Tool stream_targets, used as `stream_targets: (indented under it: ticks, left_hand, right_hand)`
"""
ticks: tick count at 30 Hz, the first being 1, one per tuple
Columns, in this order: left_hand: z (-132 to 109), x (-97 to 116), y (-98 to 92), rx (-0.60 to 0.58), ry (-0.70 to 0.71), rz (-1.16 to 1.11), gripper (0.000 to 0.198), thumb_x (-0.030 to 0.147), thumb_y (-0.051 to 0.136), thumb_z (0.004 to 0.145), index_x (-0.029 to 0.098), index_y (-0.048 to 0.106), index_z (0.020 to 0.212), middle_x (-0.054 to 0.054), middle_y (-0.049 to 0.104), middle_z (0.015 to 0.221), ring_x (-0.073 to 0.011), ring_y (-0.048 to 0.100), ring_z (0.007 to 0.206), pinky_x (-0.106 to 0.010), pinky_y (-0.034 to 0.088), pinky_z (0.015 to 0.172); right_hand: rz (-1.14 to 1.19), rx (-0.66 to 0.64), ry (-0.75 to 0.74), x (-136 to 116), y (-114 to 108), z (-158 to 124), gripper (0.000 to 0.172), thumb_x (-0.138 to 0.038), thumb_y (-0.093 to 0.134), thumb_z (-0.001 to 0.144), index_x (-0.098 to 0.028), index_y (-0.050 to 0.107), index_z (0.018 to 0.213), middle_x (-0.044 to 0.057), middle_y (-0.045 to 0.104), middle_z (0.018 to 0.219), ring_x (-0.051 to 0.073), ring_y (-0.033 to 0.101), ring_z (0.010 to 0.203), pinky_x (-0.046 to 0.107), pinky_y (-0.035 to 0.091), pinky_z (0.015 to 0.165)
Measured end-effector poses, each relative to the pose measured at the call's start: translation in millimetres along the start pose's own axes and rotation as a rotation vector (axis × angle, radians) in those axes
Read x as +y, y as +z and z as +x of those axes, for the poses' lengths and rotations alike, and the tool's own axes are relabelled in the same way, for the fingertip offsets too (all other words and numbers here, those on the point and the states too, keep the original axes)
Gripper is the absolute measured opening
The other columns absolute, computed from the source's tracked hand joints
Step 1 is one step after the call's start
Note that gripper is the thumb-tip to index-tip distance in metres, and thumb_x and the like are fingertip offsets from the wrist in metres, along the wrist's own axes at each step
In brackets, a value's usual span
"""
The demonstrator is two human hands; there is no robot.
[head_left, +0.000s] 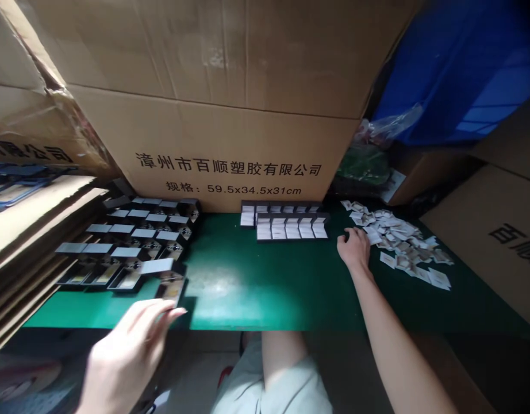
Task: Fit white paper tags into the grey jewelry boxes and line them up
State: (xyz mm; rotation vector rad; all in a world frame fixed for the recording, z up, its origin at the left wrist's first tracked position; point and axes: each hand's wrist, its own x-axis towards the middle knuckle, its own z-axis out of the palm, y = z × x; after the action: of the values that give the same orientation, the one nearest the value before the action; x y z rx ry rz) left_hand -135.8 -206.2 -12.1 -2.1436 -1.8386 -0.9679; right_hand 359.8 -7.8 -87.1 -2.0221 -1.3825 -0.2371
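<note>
My left hand [131, 345] reaches to the near left edge of the green table [265, 287]. Its fingertips touch the nearest open dark box [172, 282] in a block of several open boxes [135, 241] with grey lids. The fingers are stretched out and hold nothing. My right hand [354, 248] rests on the table farther right, knuckles up and fingers curled under. It sits between two rows of small boxes with white inserts [291, 224] and a heap of small white packets [398, 244]. What its fingers hold, if anything, is hidden.
A large printed cardboard carton [230, 155] stands along the back of the table. Flat cardboard sheets [27, 230] pile up at the left. Another carton [498, 241] stands at the right, with a blue crate [463, 69] above. My knee [282, 374] shows below the table edge.
</note>
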Motion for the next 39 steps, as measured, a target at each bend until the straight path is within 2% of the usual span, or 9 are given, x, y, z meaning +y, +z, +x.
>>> stream_targets:
  ticks: [3, 5, 11, 19, 23, 28, 30, 34, 39]
  left_hand:
    - [26.8, 48.0, 45.7, -0.009, 0.270, -0.104, 0.011, 0.025, 0.058, 0.102, 0.024, 0.068, 0.100, -0.002, 0.076, 0.093, -0.0143, 0.072, 0.072, -0.024, 0.054, 0.067]
    - [45.8, 67.4, 69.5, -0.013, 0.343, -0.122, 0.018, 0.024, 0.053, 0.105, 0.020, 0.069, 0.098, -0.003, 0.074, 0.088, -0.0134, 0.071, 0.071, -0.022, 0.051, 0.064]
    - [79.5, 76.8, 105.0, -0.082, 0.388, 0.010, 0.030, 0.031, 0.052, 0.106, 0.019, 0.073, 0.088, -0.003, 0.069, 0.077, -0.0165, 0.070, 0.065, -0.027, 0.041, 0.053]
    - [78.6, 74.2, 115.8, -0.184, 0.312, -0.078, 0.030, 0.041, 0.054, 0.104, 0.023, 0.078, 0.099, -0.006, 0.079, 0.096, -0.0239, 0.076, 0.078, -0.031, 0.045, 0.055]
    - [86.4, 69.2, 105.1, -0.080, 0.263, -0.216, 0.025, 0.044, 0.065, 0.097, 0.027, 0.079, 0.109, -0.006, 0.080, 0.109, -0.0238, 0.076, 0.081, -0.031, 0.050, 0.064]
    - [139.5, 61.5, 92.4, 0.192, 0.124, -0.273, 0.031, 0.036, 0.052, 0.100, 0.020, 0.072, 0.082, -0.002, 0.068, 0.076, -0.0167, 0.066, 0.071, -0.032, 0.043, 0.063]
    - [166.4, 61.1, 95.5, 0.190, 0.127, -0.302, 0.039, 0.036, 0.039, 0.103, 0.020, 0.069, 0.085, 0.001, 0.064, 0.078, -0.0146, 0.064, 0.076, -0.034, 0.042, 0.068]
    - [200.7, 58.3, 112.4, 0.014, 0.295, -0.401, 0.042, 0.042, 0.037, 0.098, 0.021, 0.067, 0.078, 0.003, 0.063, 0.074, -0.0116, 0.062, 0.069, -0.033, 0.041, 0.065]
    - [199.2, 42.2, 124.9, -0.276, 0.391, -0.454, 0.041, 0.058, 0.050, 0.085, 0.024, 0.071, 0.084, 0.003, 0.068, 0.076, -0.0106, 0.060, 0.055, -0.029, 0.042, 0.056]
  right_hand:
    - [0.022, 0.002, -0.004, -1.0, -1.5, 0.5, 0.041, -0.024, 0.046, 0.085, -0.010, 0.073, 0.113, 0.023, 0.065, 0.132, 0.034, 0.059, 0.119, 0.050, 0.047, 0.105]
    - [0.036, 0.012, -0.012, -1.4, -2.2, 1.2, 0.040, -0.022, 0.047, 0.084, -0.010, 0.074, 0.111, 0.022, 0.067, 0.128, 0.034, 0.060, 0.116, 0.048, 0.048, 0.102]
    - [0.074, 0.068, -0.055, -2.1, -1.9, 6.2, 0.039, -0.015, 0.046, 0.083, -0.009, 0.073, 0.110, 0.020, 0.071, 0.112, 0.031, 0.063, 0.108, 0.045, 0.048, 0.102]
    - [0.124, 0.153, -0.053, -4.7, -1.8, 10.1, 0.031, -0.011, 0.047, 0.082, -0.014, 0.076, 0.094, 0.016, 0.073, 0.109, 0.028, 0.063, 0.112, 0.043, 0.050, 0.104]
    - [0.129, 0.239, 0.039, -3.7, -12.9, 10.6, 0.034, -0.008, 0.044, 0.081, -0.016, 0.075, 0.094, 0.014, 0.073, 0.105, 0.027, 0.064, 0.108, 0.042, 0.048, 0.105]
    - [0.099, 0.366, 0.248, 2.6, -28.9, 9.5, 0.038, -0.014, 0.045, 0.085, -0.011, 0.071, 0.113, 0.020, 0.066, 0.116, 0.034, 0.060, 0.115, 0.049, 0.045, 0.104]
    - [0.093, 0.375, 0.307, 4.2, -32.9, 8.5, 0.040, -0.020, 0.050, 0.087, -0.011, 0.068, 0.121, 0.022, 0.062, 0.122, 0.035, 0.061, 0.114, 0.050, 0.047, 0.101]
    - [0.078, 0.339, 0.371, 5.0, -35.4, 7.2, 0.045, -0.027, 0.057, 0.086, -0.014, 0.066, 0.128, 0.022, 0.059, 0.129, 0.035, 0.064, 0.104, 0.050, 0.050, 0.093]
    - [0.064, 0.293, 0.387, 8.5, -33.3, 8.8, 0.046, -0.020, 0.053, 0.084, -0.015, 0.068, 0.127, 0.020, 0.061, 0.127, 0.034, 0.065, 0.099, 0.052, 0.049, 0.094]
